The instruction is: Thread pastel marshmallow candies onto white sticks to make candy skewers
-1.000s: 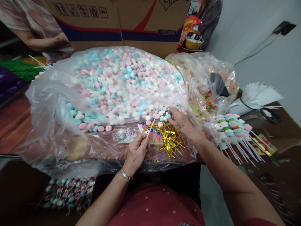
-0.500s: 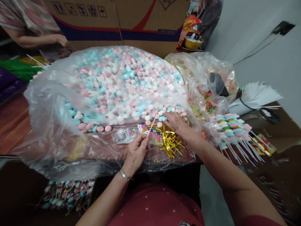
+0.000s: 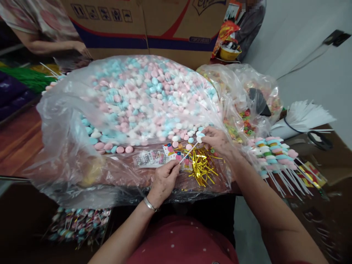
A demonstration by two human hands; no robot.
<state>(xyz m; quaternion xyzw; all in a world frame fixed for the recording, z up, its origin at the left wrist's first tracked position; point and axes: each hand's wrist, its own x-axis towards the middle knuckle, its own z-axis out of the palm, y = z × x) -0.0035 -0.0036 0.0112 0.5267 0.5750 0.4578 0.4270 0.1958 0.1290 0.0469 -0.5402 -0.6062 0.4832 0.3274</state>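
Observation:
A thin white stick [image 3: 188,153] is pinched between the thumb and fingers of my left hand [image 3: 165,179], slanting up to the right. At its upper tip, my right hand [image 3: 219,141] has closed its fingertips on a blue-and-white marshmallow [image 3: 200,137]. Whether the tip has gone into it I cannot tell. Gold twist ties [image 3: 202,171] lie in a heap below my right hand. Behind both hands a large clear plastic bag [image 3: 62,95] bulges with pink, blue and white marshmallows [image 3: 143,95], some spilling at its mouth. Printed cards or labels [image 3: 150,158] lie near my left hand.
Stacked marshmallow skewers [image 3: 276,152] lie at the right, beside a bundle of white sticks [image 3: 306,115]. Clear bags of colourful gummy rings [image 3: 246,123] stand behind them. A big cardboard box [image 3: 151,29] blocks the back. Another person's hand [image 3: 82,49] is at upper left.
My right hand has come up from the loose marshmallows with one in its fingers, meeting the stick's tip. My left hand has shifted slightly right with the stick. The view has moved a little.

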